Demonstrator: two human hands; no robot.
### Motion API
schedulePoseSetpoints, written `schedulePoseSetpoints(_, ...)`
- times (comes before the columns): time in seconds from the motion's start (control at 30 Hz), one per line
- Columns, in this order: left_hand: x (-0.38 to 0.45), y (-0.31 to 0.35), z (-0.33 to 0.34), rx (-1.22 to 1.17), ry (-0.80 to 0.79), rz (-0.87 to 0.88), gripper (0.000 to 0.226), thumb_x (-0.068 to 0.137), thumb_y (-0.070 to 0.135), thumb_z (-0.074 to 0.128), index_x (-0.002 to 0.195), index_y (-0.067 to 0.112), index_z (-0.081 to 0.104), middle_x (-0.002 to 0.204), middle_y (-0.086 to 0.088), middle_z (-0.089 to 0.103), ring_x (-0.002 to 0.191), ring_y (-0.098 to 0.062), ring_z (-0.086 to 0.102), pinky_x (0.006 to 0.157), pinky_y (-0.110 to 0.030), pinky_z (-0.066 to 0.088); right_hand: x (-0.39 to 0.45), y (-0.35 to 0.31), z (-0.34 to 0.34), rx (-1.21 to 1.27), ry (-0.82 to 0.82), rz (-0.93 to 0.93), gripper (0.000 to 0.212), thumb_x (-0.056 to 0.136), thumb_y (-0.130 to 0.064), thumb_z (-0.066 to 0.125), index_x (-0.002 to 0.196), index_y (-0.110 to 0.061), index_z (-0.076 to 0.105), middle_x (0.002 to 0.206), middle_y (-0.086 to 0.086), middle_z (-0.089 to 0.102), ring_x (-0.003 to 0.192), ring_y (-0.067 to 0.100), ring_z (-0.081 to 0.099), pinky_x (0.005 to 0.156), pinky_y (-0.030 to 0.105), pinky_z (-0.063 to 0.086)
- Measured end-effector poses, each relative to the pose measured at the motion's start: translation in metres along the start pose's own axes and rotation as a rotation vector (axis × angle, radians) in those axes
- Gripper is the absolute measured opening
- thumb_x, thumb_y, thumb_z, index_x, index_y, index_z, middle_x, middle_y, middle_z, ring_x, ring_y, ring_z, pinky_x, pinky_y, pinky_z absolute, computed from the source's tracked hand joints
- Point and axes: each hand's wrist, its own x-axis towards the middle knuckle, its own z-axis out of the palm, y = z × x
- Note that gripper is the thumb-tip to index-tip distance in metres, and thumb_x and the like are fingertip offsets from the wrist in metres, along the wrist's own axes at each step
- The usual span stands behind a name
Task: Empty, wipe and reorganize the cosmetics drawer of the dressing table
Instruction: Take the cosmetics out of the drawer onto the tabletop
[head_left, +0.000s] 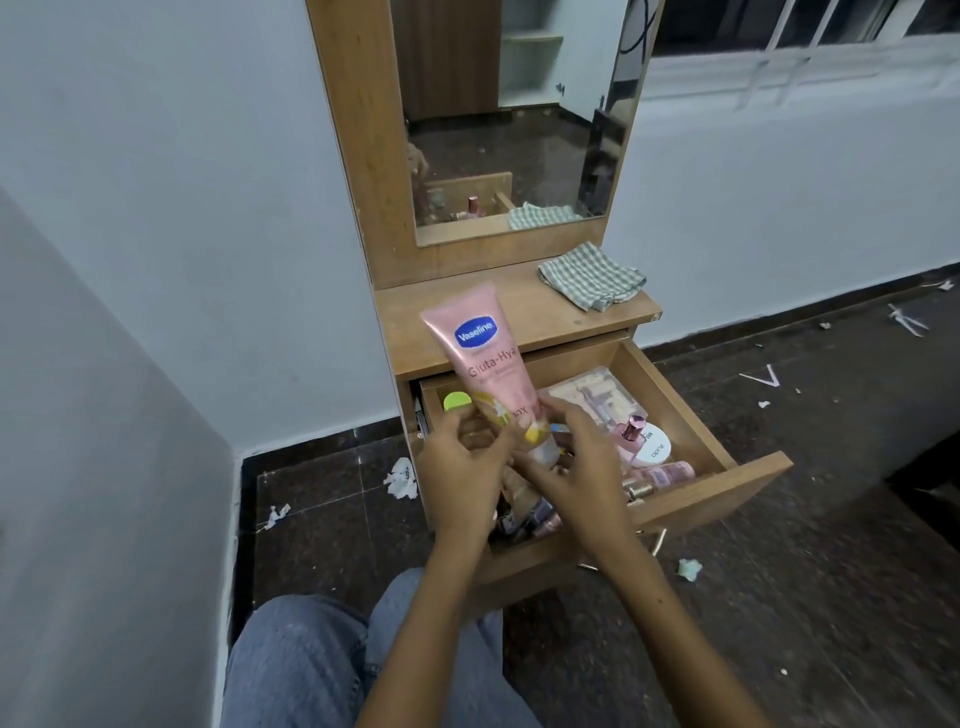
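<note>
A pink Vaseline lotion tube (480, 353) stands upright above the open wooden drawer (727, 486), cap end down. My left hand (462, 467) and my right hand (576, 462) both grip its lower end. Inside the drawer lie several cosmetics: a green-capped jar (456, 400), a clear plastic box (597, 397), a pink perfume bottle (631, 436), a white round jar (653, 448) and small bottles near the front. A checked cloth (592, 278) lies folded on the dressing table top (415, 332), at its right.
A mirror (511, 114) stands behind the table top. Grey walls close in on the left. The dark tiled floor (810, 545) carries scattered paper scraps. My jeans-clad legs (311, 670) are in front of the drawer.
</note>
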Motion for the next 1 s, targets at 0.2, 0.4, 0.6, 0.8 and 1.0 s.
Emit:
schedulePoseSetpoints(0.2, 0.041, 0.01, -0.02, -0.039, 0.041, 0.097, 0.041, 0.067, 0.015, 0.084, 0.099, 0.008, 0.06, 0.087, -0.001, 0.07, 0.074, -0.005, 0.067, 0.066, -0.022, 0.055, 0.031, 0.008, 0.019, -0.014, -0.067, -0.131, 0.07, 0.072, -0.05, 0.073, 0.132, -0.022, 0.048, 0.122, -0.008, 0.06, 0.112, 0.003, 0.056, 0.091, 0.032, 0.052)
schedulePoseSetpoints(0.4, 0.118, 0.026, -0.039, 0.2, 0.163, 0.277, 0.044, 0.068, 0.029, 0.084, 0.098, 0.019, 0.054, 0.083, 0.014, 0.06, 0.075, 0.004, 0.058, 0.064, -0.009, 0.046, 0.051, 0.033, 0.027, -0.046, 0.057, -0.187, 0.034, 0.09, -0.033, 0.061, 0.12, -0.018, 0.059, 0.106, -0.008, 0.066, 0.094, 0.003, 0.064, 0.075, 0.034, 0.057)
schedulePoseSetpoints(0.6, 0.188, 0.012, -0.034, 0.31, 0.173, 0.341, 0.045, 0.071, 0.033, 0.082, 0.101, 0.013, 0.056, 0.09, 0.007, 0.063, 0.082, -0.01, 0.061, 0.068, -0.02, 0.049, 0.051, 0.046, 0.036, -0.038, 0.075, -0.199, 0.024, 0.089, -0.024, 0.063, 0.111, -0.015, 0.063, 0.091, -0.008, 0.067, 0.079, 0.001, 0.065, 0.063, 0.021, 0.056)
schedulePoseSetpoints(0.8, 0.211, -0.003, -0.02, 0.333, 0.097, 0.33, 0.051, 0.075, 0.03, 0.078, 0.116, 0.011, 0.055, 0.107, 0.004, 0.063, 0.091, -0.01, 0.057, 0.076, -0.017, 0.045, 0.055, 0.055, 0.037, -0.063, 0.081, -0.167, 0.031, 0.09, -0.04, 0.06, 0.11, -0.018, 0.063, 0.089, -0.01, 0.068, 0.079, 0.002, 0.065, 0.064, 0.024, 0.057)
schedulePoseSetpoints(1.0, 0.209, -0.014, -0.016, 0.242, 0.065, 0.299, 0.051, 0.076, 0.029, 0.078, 0.119, 0.015, 0.055, 0.111, 0.005, 0.063, 0.098, -0.009, 0.059, 0.083, -0.015, 0.047, 0.055, 0.056, 0.038, -0.088, 0.085, -0.146, 0.025, 0.089, -0.034, 0.063, 0.107, -0.017, 0.064, 0.088, -0.009, 0.068, 0.08, 0.002, 0.065, 0.065, 0.026, 0.057)
